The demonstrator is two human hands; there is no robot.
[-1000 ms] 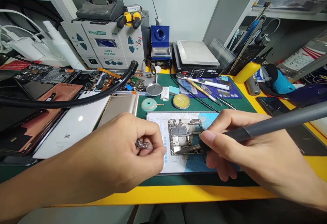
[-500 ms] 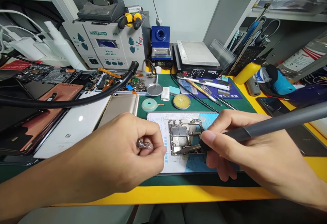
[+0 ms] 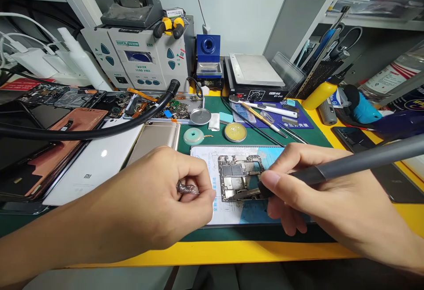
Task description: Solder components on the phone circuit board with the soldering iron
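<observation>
My left hand (image 3: 172,197) is closed around a small coil of shiny solder wire (image 3: 187,188), its thumb and forefinger pinched together at the left edge of a phone circuit board (image 3: 232,170). Any wire end between those fingertips is too fine to make out. A soldering iron (image 3: 308,175) is gripped like a pen in my right hand (image 3: 318,193). Its metal tip points left across the board's lower edge; I cannot tell whether it touches. The board lies flat on a white and blue pad (image 3: 215,217), its right side partly hidden by my right fingers.
Behind the pad are a round tin of yellow paste (image 3: 235,132) and a roll of desoldering braid (image 3: 194,136). Phones, including a white one (image 3: 96,162), lie at left under a thick black hose (image 3: 82,134). A hot-air station (image 3: 139,60) and a heating plate (image 3: 256,69) stand at the back.
</observation>
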